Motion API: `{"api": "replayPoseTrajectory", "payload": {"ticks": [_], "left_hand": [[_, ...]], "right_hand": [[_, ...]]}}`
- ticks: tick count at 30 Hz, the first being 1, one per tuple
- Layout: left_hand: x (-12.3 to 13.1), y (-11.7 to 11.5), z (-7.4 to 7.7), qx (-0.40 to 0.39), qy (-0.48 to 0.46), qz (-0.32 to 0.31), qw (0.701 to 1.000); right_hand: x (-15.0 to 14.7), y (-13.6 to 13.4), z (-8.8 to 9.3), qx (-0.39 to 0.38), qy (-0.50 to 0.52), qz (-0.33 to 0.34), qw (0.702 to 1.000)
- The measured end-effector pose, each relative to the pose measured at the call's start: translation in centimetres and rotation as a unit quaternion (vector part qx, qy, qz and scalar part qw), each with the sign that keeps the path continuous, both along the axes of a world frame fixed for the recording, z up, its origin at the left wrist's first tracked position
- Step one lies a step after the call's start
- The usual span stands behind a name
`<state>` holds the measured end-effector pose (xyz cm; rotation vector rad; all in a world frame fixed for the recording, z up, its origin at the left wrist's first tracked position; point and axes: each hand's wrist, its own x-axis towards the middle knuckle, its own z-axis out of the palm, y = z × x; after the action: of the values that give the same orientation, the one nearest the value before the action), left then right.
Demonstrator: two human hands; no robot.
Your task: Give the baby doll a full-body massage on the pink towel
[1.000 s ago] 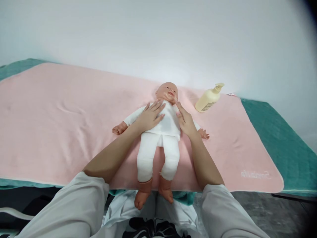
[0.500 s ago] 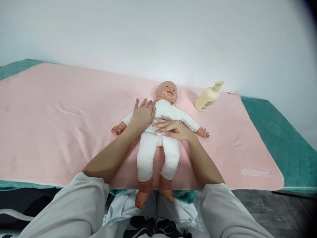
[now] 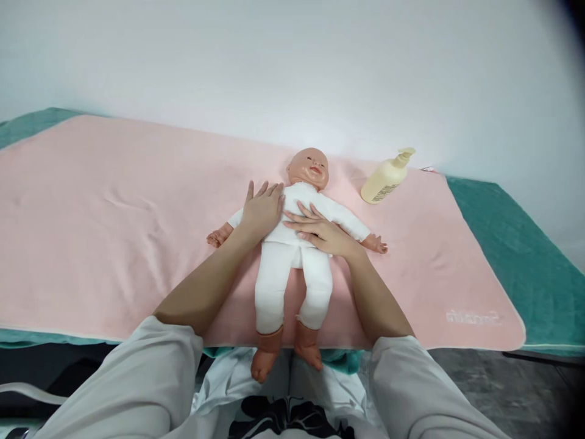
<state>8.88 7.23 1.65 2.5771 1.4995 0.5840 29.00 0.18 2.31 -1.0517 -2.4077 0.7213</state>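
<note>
A baby doll (image 3: 296, 259) with a white cloth body lies on its back, head away from me and feet over the near edge. My left hand (image 3: 264, 209) rests flat at the doll's shoulder and side, on the left of the picture, fingers stretched out. Across the doll's belly and lower chest lies my right hand (image 3: 320, 230), its fingers spread and pointing left. Neither hand grips anything. Part of the doll's torso and one upper arm are hidden under my hands.
Beneath the doll is a pink mat (image 3: 114, 238) over a green cover (image 3: 516, 244). A pale yellow pump bottle (image 3: 384, 181) stands to the right of the doll's head. Behind the table rises a white wall (image 3: 228, 67).
My right hand has shifted slightly up the doll's torso, and its fingers have flattened and spread. My left hand stays nearly in place at the doll's side.
</note>
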Motion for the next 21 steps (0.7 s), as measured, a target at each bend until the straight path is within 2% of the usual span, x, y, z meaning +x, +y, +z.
{"api": "replayPoseTrajectory", "payload": {"ticks": [8,16,21], "left_hand": [[0.0,0.0,0.1,0.002,-0.002,0.002,1.000],[0.0,0.1,0.0,-0.011,-0.003,0.008,1.000],[-0.2,-0.1,0.8,-0.004,-0.029,0.021,0.999]], "right_hand": [[1.1,1.0,-1.2,-0.002,-0.055,-0.155,0.986],[2.4,1.2,-1.3,0.026,-0.067,-0.238,0.969],[3.4,1.2,-1.1,0.062,-0.066,-0.293,0.952]]}}
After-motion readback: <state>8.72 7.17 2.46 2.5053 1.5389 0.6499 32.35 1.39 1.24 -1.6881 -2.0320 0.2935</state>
